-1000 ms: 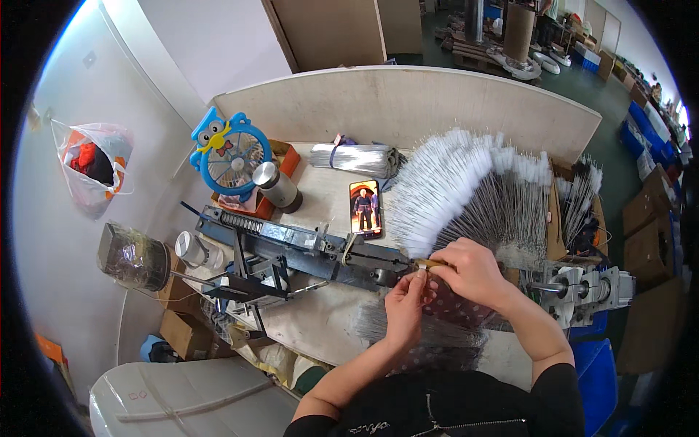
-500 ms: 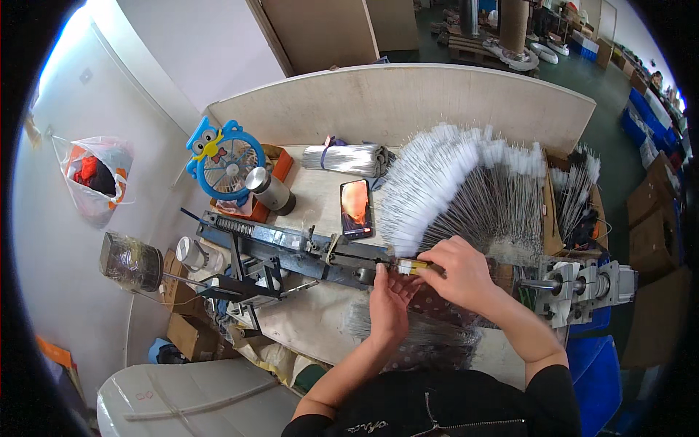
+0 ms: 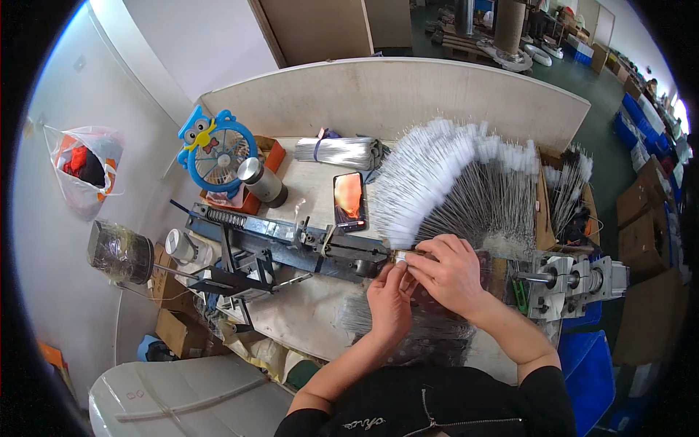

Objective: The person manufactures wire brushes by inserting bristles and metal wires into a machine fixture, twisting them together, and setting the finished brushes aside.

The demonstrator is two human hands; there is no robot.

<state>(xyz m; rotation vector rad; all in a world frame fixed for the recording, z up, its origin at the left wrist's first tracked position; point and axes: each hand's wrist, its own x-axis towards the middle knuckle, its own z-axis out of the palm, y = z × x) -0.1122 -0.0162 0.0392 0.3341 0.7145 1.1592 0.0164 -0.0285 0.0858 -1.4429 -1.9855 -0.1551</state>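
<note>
Both my hands meet at the right end of a long dark metal bench fixture [image 3: 313,249]. My right hand [image 3: 451,275] pinches a small yellow-and-silver piece [image 3: 400,256] at that end, its fingers covering most of it. Just below, my left hand [image 3: 391,302] has thumb and fingertips pressed together against the piece's underside; what lies between them is hidden. Behind my hands fans out a large pile of thin wire brushes [image 3: 429,193] with white bristle tips. More thin wires [image 3: 444,328] lie under my wrists on the table.
A motorised shaft unit [image 3: 568,280] stands at right, with a green clip-like object [image 3: 520,297] beside it. Beyond the fixture are a phone [image 3: 349,200], a metal flask [image 3: 262,182], a blue fan [image 3: 222,156] and a bundle of wires [image 3: 338,151]. A box of dark-tipped brushes [image 3: 571,193] sits far right.
My right hand has moved left and closed over the yellow piece, which showed more before. My left fingers have drawn together into a pinch. The whole view has shifted slightly.
</note>
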